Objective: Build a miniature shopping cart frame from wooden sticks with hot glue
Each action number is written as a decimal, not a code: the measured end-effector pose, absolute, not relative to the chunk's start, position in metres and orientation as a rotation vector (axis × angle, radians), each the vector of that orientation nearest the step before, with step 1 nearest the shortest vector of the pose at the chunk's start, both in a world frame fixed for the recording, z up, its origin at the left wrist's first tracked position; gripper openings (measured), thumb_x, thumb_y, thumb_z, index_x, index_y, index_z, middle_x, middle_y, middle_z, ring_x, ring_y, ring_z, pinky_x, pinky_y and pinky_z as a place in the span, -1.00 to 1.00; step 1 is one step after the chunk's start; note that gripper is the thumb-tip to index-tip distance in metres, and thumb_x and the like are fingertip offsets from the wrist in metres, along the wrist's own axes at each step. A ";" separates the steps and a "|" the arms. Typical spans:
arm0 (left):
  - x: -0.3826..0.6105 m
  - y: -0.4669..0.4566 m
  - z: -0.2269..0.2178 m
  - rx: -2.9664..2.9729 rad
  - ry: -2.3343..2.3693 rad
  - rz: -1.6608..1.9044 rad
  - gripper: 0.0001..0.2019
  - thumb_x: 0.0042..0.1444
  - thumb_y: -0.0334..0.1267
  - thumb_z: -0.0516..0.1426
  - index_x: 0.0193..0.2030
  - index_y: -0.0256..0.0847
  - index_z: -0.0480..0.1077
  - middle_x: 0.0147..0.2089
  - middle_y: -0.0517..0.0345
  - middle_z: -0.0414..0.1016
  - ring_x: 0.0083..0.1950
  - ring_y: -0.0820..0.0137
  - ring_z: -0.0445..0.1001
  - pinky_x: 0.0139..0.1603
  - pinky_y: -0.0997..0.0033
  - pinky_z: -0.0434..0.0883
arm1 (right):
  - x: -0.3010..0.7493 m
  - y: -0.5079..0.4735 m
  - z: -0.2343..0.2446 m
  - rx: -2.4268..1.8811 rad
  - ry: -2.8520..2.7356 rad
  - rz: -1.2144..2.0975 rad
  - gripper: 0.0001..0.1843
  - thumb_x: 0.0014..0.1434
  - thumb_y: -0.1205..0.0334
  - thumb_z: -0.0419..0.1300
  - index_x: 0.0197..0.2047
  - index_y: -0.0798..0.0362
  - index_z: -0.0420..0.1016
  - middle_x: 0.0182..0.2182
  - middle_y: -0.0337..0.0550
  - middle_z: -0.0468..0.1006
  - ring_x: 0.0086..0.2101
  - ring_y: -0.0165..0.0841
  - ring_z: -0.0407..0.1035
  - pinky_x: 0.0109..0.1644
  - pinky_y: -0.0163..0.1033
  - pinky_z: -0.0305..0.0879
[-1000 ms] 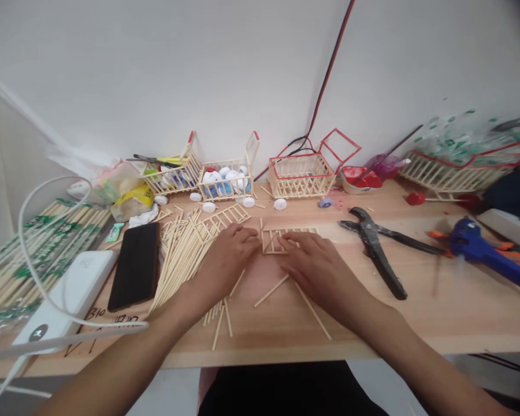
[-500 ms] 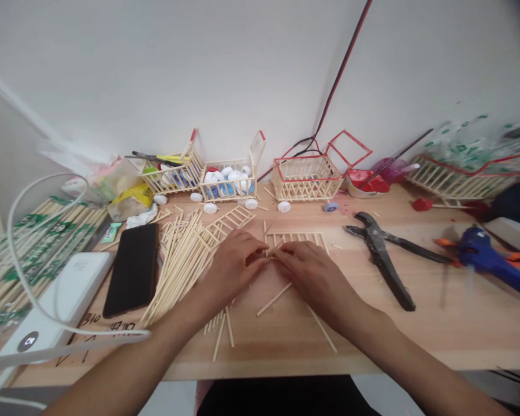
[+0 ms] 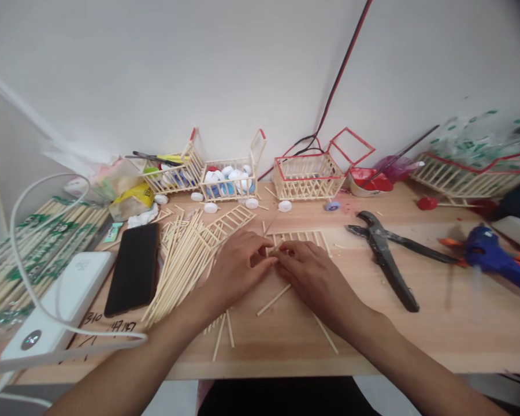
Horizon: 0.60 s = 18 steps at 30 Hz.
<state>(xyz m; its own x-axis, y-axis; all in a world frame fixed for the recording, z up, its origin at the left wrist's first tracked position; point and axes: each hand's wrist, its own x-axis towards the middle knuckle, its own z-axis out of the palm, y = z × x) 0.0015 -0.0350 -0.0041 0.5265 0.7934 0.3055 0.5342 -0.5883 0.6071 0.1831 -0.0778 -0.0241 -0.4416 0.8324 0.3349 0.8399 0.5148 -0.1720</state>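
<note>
My left hand and my right hand meet at the middle of the wooden table, fingertips pinched together on a thin bamboo stick. Just beyond the fingers lies a flat ladder-like stick frame. A heap of loose bamboo sticks lies to the left of my left hand. A few single sticks lie on the table under my wrists.
Black pliers and a blue glue gun lie to the right. A black phone, white power bank and cable sit left. Small stick carts holding bottle caps line the wall. Packed chopsticks lie far left.
Both hands drew back from lying flat on the stick frame and pinched together on one stick near its front edge. The view shifted slightly.
</note>
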 end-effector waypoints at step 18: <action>0.010 -0.041 -0.007 2.288 1.223 0.713 -0.89 0.17 -0.32 0.16 -0.38 -0.23 0.41 -0.39 0.22 0.48 -0.34 0.43 0.39 -0.28 0.45 0.25 | 0.183 -0.077 -0.027 -1.315 -2.402 -0.050 -0.77 0.25 0.41 0.11 -0.09 0.18 0.54 -0.18 0.03 0.51 -0.13 -0.19 0.34 -0.01 -0.08 0.37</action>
<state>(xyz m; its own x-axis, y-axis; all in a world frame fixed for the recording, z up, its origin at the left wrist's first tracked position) 0.0100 -0.0407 -0.0072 0.4739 0.8501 0.2298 0.6190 -0.5071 0.5998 0.1832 -0.0770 -0.0267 -0.4774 0.8013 0.3605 0.8156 0.5567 -0.1575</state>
